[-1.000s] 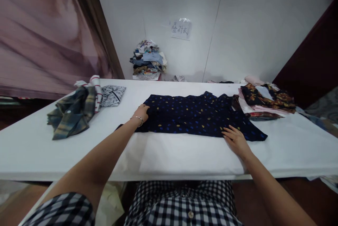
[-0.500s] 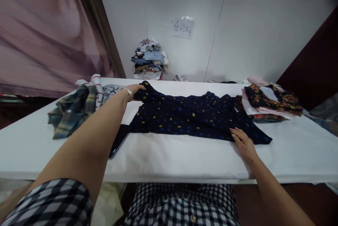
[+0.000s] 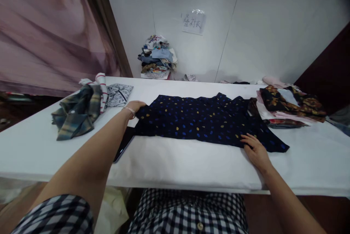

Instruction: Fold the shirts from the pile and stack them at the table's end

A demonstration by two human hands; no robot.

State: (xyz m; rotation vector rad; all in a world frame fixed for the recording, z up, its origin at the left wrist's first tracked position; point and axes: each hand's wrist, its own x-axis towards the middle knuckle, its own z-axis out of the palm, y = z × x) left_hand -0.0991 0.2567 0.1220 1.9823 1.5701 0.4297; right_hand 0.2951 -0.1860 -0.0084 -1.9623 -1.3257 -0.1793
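Note:
A dark navy shirt with blue and yellow spots lies spread across the white table, its collar toward the right and its hem toward the left. At the hem's far left corner, my left hand has its fingers closed on the fabric. My right hand rests with fingers stretched out on the shirt's near edge, toward the sleeve at the right. Partly under the shirt's left end, a dark flat device like a phone or tablet shows its near edge.
On the left lie a crumpled plaid shirt, a red-striped white cloth and a grey printed garment. Folded clothes are stacked at the right. A taller clothes pile stands by the wall, beneath a paper sign.
My left hand has come down and nearer with the shirt's hem corner, and the raised fabric now lies flatter. My right hand stays on the near edge. The view has shifted slightly.

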